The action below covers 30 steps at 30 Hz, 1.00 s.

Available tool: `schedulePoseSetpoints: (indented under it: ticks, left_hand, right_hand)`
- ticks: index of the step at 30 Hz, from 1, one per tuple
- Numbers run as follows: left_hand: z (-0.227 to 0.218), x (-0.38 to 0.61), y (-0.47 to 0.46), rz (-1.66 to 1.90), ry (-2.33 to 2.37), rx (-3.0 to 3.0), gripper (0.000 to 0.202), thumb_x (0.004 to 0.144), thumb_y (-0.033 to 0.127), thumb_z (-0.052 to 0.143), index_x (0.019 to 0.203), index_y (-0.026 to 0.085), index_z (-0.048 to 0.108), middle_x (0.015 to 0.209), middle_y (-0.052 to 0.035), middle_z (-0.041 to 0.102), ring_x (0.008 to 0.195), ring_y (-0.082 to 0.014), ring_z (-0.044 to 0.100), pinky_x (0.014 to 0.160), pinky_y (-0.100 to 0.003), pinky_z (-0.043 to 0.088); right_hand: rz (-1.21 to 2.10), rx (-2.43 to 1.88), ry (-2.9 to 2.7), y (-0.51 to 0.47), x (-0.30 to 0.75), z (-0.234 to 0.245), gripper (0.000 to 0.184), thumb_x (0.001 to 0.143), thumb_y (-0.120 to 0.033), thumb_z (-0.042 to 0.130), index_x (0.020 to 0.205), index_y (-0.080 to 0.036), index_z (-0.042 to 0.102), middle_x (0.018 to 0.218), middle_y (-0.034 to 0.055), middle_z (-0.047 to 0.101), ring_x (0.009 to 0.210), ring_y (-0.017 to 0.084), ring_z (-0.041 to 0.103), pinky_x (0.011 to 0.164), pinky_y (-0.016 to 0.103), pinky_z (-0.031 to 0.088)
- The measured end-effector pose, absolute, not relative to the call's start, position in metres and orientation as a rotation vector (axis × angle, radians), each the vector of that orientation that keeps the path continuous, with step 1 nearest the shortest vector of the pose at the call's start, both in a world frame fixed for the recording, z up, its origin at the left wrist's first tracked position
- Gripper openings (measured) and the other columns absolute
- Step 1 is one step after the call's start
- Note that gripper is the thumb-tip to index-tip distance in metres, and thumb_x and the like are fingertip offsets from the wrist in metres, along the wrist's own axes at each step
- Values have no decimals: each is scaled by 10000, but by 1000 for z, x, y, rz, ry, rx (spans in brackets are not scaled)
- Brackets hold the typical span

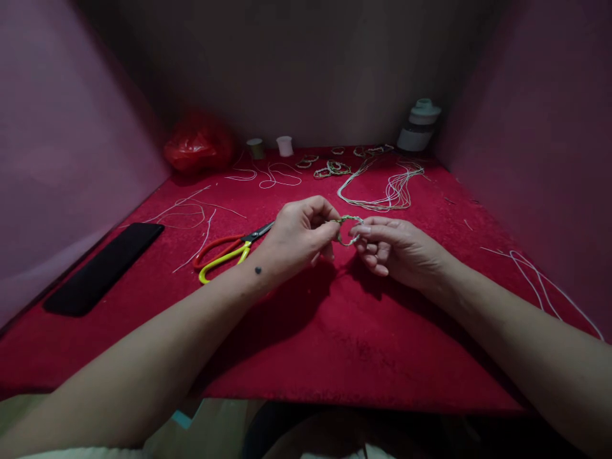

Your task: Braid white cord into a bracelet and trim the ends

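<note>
Between my two hands a small braided cord bracelet (351,218) in green and white forms a ring above the red cloth. My left hand (306,233) pinches its left side between thumb and fingers. On the opposite side, the thumb and forefinger of my right hand (389,245) close on the ring, with the other fingers curled below. A pair of scissors (222,255) with red and yellow handles lies just left of my left hand, its blade tips hidden behind that hand. Beyond my hands lies a bundle of loose cords (377,205).
Several finished-looking braided rings (332,169) lie at the back. Near them stand a green spool (255,149), a pink spool (285,146), a red plastic bag (198,148) and a bottle (419,127). A black phone (105,269) rests at left; loose white cords (540,274) lie at right.
</note>
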<state>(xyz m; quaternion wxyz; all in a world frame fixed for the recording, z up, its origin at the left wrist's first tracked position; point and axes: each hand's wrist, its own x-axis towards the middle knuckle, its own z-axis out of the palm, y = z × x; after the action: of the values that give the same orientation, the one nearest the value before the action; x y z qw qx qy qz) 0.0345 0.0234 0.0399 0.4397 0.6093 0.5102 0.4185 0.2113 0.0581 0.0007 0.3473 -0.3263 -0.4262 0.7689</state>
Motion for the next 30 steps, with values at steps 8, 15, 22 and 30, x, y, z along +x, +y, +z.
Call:
schedulePoseSetpoints:
  ticks: [8,15,22,30]
  left_hand:
    - [38,35,15,964,1258,1798,58,786,95,552,808,142,578,594,38,575,497,-54,545,477,-157,412]
    - [52,25,15,771,1139,1928,275,723,14,457,890,136,639,799,-19,674,596,-77,607,555,-178,459]
    - [73,-14,21,689,1716,2143,147,801,219,515,840,152,639,642,2,613,566,-107,578,567,-215,415]
    - [44,-86,-1,-191,2144,2181,200,805,280,470,780,153,622,732,-87,637,613,-165,539,558,-272,338]
  right_hand:
    - [1899,-804,-1094,57,206,-1,152,620,-106,761,702,-124,634,650,18,636,470,76,538,394,192,416]
    - [1826,-816,-1104,55,205,0,142,627,-102,752,741,-119,669,629,18,626,454,83,532,407,212,412]
    - [1769,-789,-1122,57,208,1,146,643,-142,775,764,-132,694,634,19,631,463,94,549,427,230,435]
    - [1782,-835,-1074,58,207,4,135,618,-142,785,736,-122,722,631,43,646,475,99,561,410,213,439]
